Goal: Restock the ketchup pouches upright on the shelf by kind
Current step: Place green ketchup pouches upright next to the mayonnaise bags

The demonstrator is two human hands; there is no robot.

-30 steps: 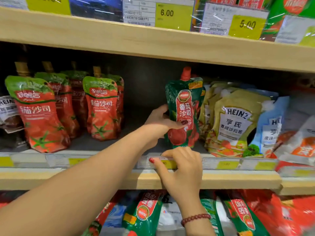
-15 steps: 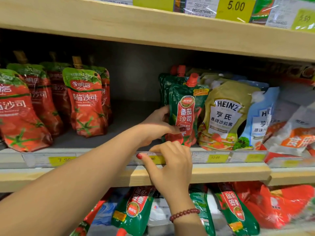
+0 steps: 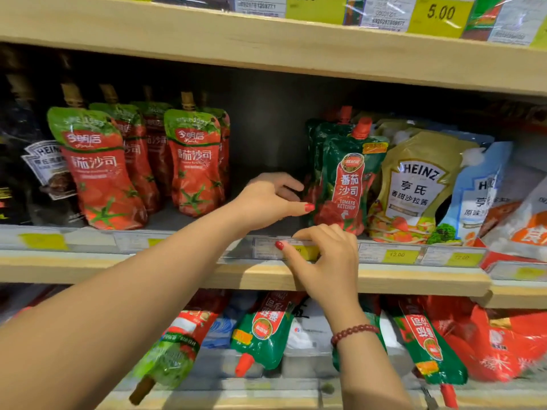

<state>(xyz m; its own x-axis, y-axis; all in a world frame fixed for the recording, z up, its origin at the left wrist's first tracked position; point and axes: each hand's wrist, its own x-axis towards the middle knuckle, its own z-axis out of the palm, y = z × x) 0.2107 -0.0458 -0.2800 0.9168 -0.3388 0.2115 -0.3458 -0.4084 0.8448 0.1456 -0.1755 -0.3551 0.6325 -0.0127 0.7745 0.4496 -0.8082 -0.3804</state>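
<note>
A: Item and position?
B: Green ketchup pouch (image 3: 349,184), red spout up, standing at the near edge of the shelf (image 3: 88,270), right of centre. A second green pouch (image 3: 321,137) stands directly behind it. The gold Heinz pouch (image 3: 414,184) touches its right side.
A: Hands?
B: Left hand (image 3: 269,199): fingers loose and spread, thumb tip against the pouch's lower left edge, not wrapped round it. Right hand (image 3: 328,255): fingers hooked over the price rail (image 3: 396,255) just below the pouch, thumb laid along the rail's front.
A: Handling note for the step?
B: Likely squaring the pouch up. Steady it low at the side, with the base flat on the board, the label facing near, and the pouch in line with the one behind. It is a soft pouch, so a push high up would probably tip it.
A: Edges and room?
B: The rail lip runs along the near edge and should help stop the base sliding off. Open board to the left, as far as the red pouches (image 3: 192,164). No room to the right. The upper shelf (image 3: 266,45) sits well above the spout. More green pouches (image 3: 263,329) lie flat on the shelf below, not yet stood up.
</note>
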